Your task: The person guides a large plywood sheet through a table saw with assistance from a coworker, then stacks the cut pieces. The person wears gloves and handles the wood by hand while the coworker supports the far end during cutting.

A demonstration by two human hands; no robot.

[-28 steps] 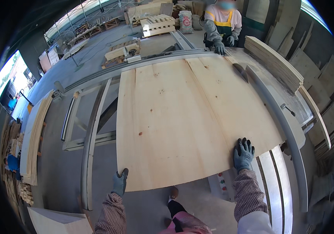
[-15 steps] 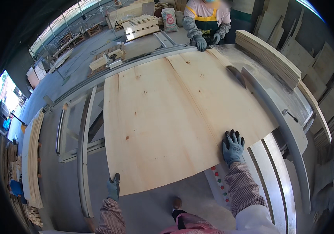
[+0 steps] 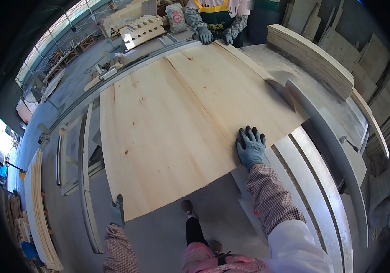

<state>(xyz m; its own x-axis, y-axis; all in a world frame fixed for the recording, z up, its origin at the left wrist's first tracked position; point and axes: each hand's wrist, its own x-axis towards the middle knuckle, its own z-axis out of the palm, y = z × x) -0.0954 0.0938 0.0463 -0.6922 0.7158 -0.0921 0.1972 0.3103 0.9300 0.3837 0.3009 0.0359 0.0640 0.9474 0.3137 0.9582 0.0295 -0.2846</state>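
The left hand [image 3: 118, 211] is gripping the near left corner of a pale, knotty plywood panel [image 3: 167, 136], its thumb side showing at the edge; the fingers below the wood are hiding from view. The right hand [image 3: 251, 148] is pressing on the top face near the closest edge, its fingers spreading wide and gripping nothing. The panel is lying between the two sets of fingers and stretching away beyond them.

Past the right fingers, and to their right, a dark curved saw blade [image 3: 280, 92] is standing beside the panel's edge, and a long grey fence [image 3: 336, 145] is running from there toward the person. A narrow wooden strip [image 3: 242, 57] is lying along the panel's far right side. Just right of the right wrist, the slotted metal table [image 3: 306, 182] is showing bare. Farthest from the fingers, a co-worker's gloved hand [image 3: 203, 35] is resting at the far edge.

Handling this well is probably a matter of supporting the left corner level, since it is overhanging the floor [image 3: 158, 241], while the right palm is pressing evenly downward. Both hands should be working at a matching pace so the panel is not twisting against the blade, with the right fingers staying well to its left.
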